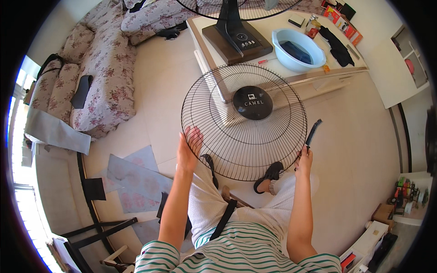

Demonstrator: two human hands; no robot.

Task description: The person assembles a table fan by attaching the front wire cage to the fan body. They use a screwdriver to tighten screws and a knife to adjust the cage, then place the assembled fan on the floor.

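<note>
Over lap | fan grille faces up | left hand grips rim | right hand grips brush, pointing away

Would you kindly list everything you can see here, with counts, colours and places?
Fan grille: one, black wire, centre, held up.
Brush: one, black, right of grille.
Fan base: one, dark brown, on table.
Table: one, beige, top.
Basin: one, light blue, on table.
Sofa: one, floral, upper left.
Sandal: one, black, on foot.
Left hand: grip on grille rim.
Right hand: grip on brush, at the grille's right rim.
</note>
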